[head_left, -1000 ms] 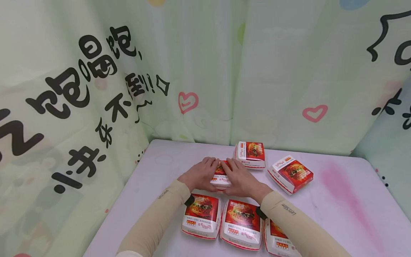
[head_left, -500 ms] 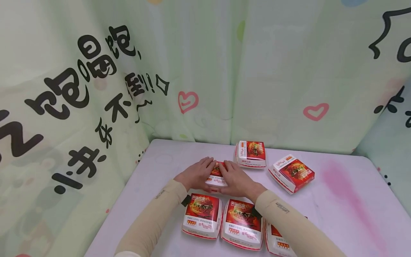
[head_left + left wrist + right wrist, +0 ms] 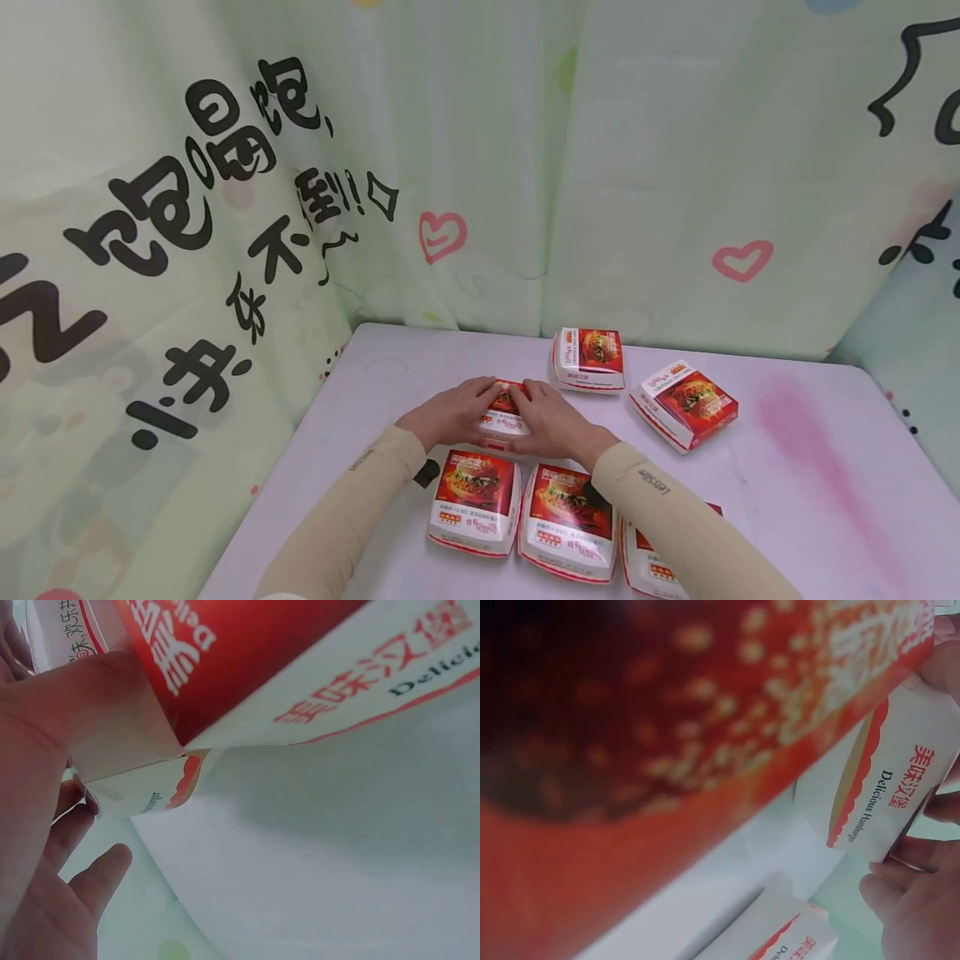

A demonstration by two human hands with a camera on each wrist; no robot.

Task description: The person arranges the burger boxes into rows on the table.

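Observation:
Between both hands, near the middle of the table, sits a red and white cardboard hamburger box (image 3: 502, 423). My left hand (image 3: 448, 414) holds its left side and my right hand (image 3: 557, 425) its right side, with thumbs at the near side and fingers reaching over the top and far side. Seen from the left wrist, the thumb lies along the held box's white wall (image 3: 142, 791). The right wrist view has fingers (image 3: 911, 889) at the printed side of that box. Whether its underside touches the table is hidden.
Just nearer stands a row of similar boxes: a left one (image 3: 474, 504), a middle one (image 3: 566, 521) and a right one (image 3: 651, 571), partly under the right sleeve. Farther back are an upright box (image 3: 588, 360) and an angled box (image 3: 686, 406). A printed curtain (image 3: 630, 167) borders the white table (image 3: 780, 517).
Both hands have shifted the held hamburger box slightly left and toward the near row. The other boxes stay in place; the head view has drifted slightly.

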